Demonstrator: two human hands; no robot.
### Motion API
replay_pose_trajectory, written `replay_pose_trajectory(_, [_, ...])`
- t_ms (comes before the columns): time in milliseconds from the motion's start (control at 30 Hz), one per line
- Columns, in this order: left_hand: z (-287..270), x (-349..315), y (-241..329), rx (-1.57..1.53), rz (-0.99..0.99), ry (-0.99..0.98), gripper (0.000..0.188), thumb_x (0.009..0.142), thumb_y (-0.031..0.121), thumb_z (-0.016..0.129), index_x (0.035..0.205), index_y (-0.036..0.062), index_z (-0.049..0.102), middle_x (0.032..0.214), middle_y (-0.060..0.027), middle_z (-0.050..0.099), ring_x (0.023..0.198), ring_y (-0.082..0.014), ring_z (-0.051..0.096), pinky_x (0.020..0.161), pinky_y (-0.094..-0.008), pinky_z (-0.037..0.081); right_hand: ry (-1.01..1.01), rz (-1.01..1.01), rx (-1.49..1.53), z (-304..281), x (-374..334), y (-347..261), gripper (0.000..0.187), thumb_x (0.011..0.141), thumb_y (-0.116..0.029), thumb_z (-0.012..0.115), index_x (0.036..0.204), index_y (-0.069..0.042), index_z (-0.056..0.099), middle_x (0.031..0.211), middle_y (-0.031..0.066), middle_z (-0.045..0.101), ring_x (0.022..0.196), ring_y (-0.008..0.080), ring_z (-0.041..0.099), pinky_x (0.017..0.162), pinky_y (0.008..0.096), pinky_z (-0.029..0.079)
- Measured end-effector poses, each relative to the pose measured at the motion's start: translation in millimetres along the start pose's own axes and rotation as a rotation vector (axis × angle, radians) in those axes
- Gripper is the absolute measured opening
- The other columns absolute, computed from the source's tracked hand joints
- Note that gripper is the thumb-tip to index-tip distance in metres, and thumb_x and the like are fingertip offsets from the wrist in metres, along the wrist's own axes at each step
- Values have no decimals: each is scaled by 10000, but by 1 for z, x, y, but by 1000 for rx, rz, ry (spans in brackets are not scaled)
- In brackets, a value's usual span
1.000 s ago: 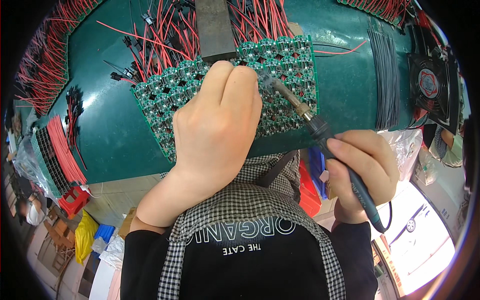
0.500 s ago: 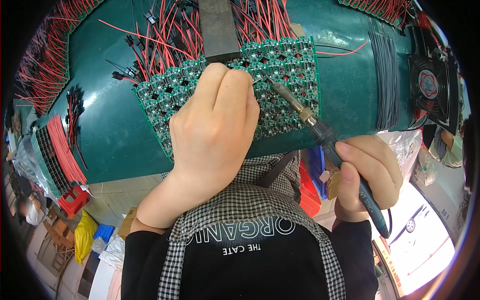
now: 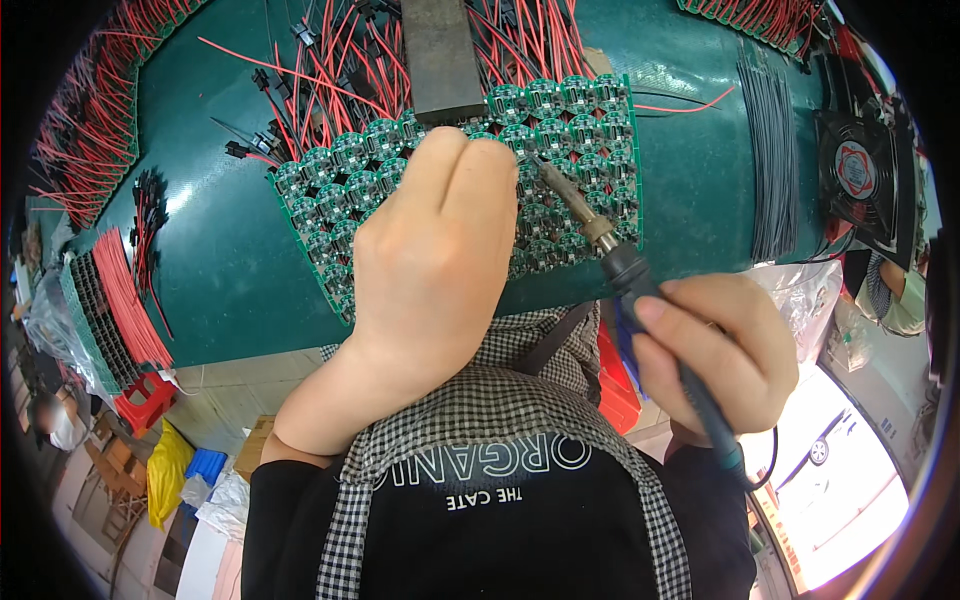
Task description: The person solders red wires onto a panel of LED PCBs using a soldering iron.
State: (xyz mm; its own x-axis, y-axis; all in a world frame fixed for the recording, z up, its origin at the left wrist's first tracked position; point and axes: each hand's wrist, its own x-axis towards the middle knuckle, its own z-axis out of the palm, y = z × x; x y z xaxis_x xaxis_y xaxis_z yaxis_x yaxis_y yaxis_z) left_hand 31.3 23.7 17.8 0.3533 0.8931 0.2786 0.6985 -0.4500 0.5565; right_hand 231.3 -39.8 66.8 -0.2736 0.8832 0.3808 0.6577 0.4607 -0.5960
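Observation:
A panel of small green circuit boards (image 3: pixel 560 225) lies on the green table mat. Above its middle, my left hand (image 3: pixel 430 255) is closed with the fingers bent down toward the boards. Its fingertips are hidden, and whatever they pinch cannot be made out. My right hand (image 3: pixel 725 350) grips a soldering iron (image 3: pixel 630 280) by its dark handle. The iron's tip points at the boards just right of my left fingers; whether it touches them is unclear. A dark metal bar (image 3: pixel 440 55) rests on the panel's far edge, with red and black wires (image 3: pixel 335 75) spreading out beyond it.
A bundle of grey wires (image 3: pixel 770 160) lies at the right, beside a black fan (image 3: pixel 857 170). On the left are red wires (image 3: pixel 130 300), black connectors (image 3: pixel 150 215) and a wired board strip (image 3: pixel 95 110). A red stool (image 3: pixel 148 400) stands below the table's left edge.
My right hand and the soldering iron have shifted slightly left, the handle now steeper. My left hand has moved a little to the right, still closed.

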Motion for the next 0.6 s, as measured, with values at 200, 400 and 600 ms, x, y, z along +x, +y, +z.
replay_pose_trajectory(200, [-34, -2, -5, -763, -414, -284, 116, 812, -30, 703, 901, 30, 657, 802, -12, 576, 575, -77, 478, 509, -224, 366, 95, 166, 179, -5, 2, 16, 233, 680, -25, 767, 904, 17, 718, 795, 124, 658, 641, 211, 629, 507, 275, 466])
replay_pose_trajectory(400, [-51, -6, -14, -293, -322, 322, 89, 870, -25, 702, 938, 31, 684, 775, 48, 586, 590, 5, 417, 501, -158, 280, 94, 38, 105, -6, -1, 14, 220, 710, -18, 753, 920, 32, 712, 787, 130, 651, 592, 215, 622, 501, 282, 480])
replay_pose_trajectory(600, [-89, 21, -29, -5, -254, 726, 88, 871, -7, 702, 958, -22, 708, 824, -35, 673, 691, -48, 571, 630, -147, 411, 7, 25, 53, -5, 4, 8, 259, 687, 11, 763, 940, 24, 714, 824, 124, 649, 617, 205, 631, 521, 287, 499])
